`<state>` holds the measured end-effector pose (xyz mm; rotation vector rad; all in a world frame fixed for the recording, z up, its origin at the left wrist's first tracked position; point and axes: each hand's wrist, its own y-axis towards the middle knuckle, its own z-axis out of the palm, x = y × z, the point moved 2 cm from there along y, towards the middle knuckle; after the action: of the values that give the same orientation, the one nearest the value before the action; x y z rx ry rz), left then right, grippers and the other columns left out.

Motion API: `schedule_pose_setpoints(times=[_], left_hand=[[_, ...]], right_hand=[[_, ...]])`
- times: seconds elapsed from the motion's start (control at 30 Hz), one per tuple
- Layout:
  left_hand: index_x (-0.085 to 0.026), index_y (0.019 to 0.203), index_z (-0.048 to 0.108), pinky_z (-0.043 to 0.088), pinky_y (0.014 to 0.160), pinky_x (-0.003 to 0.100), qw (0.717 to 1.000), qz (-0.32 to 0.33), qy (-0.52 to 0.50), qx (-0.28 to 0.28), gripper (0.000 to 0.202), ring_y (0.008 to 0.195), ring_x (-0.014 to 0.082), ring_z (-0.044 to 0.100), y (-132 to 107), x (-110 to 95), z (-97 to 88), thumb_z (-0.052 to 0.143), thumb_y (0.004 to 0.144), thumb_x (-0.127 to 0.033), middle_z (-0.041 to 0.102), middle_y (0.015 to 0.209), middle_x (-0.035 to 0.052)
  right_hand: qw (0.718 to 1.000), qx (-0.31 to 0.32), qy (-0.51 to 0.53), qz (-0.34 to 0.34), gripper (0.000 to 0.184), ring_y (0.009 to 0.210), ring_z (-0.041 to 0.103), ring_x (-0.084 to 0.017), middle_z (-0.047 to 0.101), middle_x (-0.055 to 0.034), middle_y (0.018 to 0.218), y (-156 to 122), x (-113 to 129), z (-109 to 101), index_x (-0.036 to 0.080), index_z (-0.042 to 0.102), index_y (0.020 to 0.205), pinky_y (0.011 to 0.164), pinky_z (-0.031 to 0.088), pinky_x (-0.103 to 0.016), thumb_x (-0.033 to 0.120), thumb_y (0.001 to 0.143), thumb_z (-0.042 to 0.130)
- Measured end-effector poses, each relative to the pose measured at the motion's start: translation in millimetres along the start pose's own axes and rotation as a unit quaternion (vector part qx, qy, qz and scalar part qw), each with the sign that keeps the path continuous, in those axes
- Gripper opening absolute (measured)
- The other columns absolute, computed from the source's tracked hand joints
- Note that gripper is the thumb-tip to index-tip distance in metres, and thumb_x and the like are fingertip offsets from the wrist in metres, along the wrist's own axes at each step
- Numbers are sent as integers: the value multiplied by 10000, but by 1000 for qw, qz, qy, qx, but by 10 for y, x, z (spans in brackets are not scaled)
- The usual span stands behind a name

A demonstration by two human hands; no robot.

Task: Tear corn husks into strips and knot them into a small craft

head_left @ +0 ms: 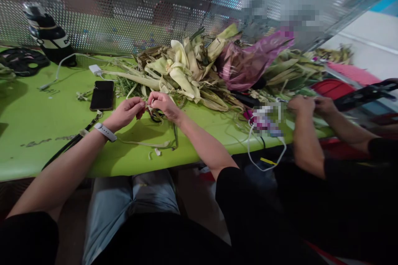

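Note:
My left hand (126,112) and my right hand (163,104) meet over the green table (37,128), fingers pinched on a thin strip of corn husk (148,107) held between them. A long husk strip (155,145) trails down from my hands across the table toward its front edge. Just beyond my hands lies a big heap of corn husks (183,70). A white watch sits on my left wrist.
A black phone (102,95) lies left of my hands, with a white charger and cable behind it. A dark bottle (49,35) stands at the back left by a perforated metal screen. A purple bag (248,62) rests on the heap. Another person's hands (311,105) work at the right.

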<state>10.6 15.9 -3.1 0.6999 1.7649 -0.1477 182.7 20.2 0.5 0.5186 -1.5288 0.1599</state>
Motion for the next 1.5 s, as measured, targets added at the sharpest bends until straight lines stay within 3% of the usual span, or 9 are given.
schedule_pose_setpoints(times=[0.17,0.3,0.43,0.6,0.73,0.9,1.1,1.27,1.5], left_hand=[[-166,706,562,435,575,250,999,-5,-45,-16,355,554,106,530,2,-40,0,590,903,-460,569,605,-1],[-157,751,600,504,676,283,996,-11,-93,-6,427,653,133,603,0,-64,-16,625,863,-568,631,696,28],[-154,757,627,521,753,311,997,5,-70,-42,452,710,149,623,1,-53,-56,618,864,-593,656,738,46],[-161,785,622,535,756,316,995,20,-47,-81,438,719,154,631,24,11,-59,615,870,-591,666,750,48],[-171,874,607,560,724,306,988,12,-105,-113,436,691,143,643,8,-6,-28,628,856,-606,656,747,23],[-185,1137,592,580,651,306,979,-80,-182,-50,516,624,153,679,-33,-40,45,734,796,-545,681,712,1],[-167,1027,657,567,799,299,980,-55,-170,-89,453,882,187,720,1,-11,29,769,770,-523,741,899,59],[-178,1006,657,523,832,293,986,0,-123,-110,440,886,173,688,36,-1,15,787,752,-513,738,884,50],[-169,997,671,528,835,292,979,-14,-145,-140,418,873,167,681,25,-3,-17,812,736,-464,725,889,52]], right_hand=[[1000,-12,2,4,80,571,506,-91,547,45,608,-2,-2,-29,176,568,725,575,434,-219,248,703,594],[999,-27,17,14,170,630,542,-99,589,32,678,7,8,-71,175,618,785,636,460,-229,337,742,642],[998,-54,-34,-19,205,760,585,-117,659,6,789,23,24,-113,179,670,828,746,471,-243,379,782,668],[992,-85,-90,-39,179,740,556,-118,645,8,774,22,38,-118,171,689,829,721,453,-254,344,789,671],[987,-85,-119,-63,180,740,565,-124,647,4,781,18,48,-91,175,692,823,736,468,-274,354,806,691],[971,-111,-163,-136,165,895,607,-153,658,-20,874,-1,74,-61,203,736,831,868,489,-297,366,814,720],[964,-146,-189,-116,155,867,584,-155,622,-23,864,-35,123,-45,212,740,825,841,504,-304,365,829,712],[949,-149,-233,-151,180,863,550,-171,596,-34,868,-63,171,-2,217,711,814,843,501,-326,382,869,663],[934,-146,-271,-182,200,858,546,-171,577,-35,870,-68,168,18,208,673,815,836,481,-324,387,896,634]])
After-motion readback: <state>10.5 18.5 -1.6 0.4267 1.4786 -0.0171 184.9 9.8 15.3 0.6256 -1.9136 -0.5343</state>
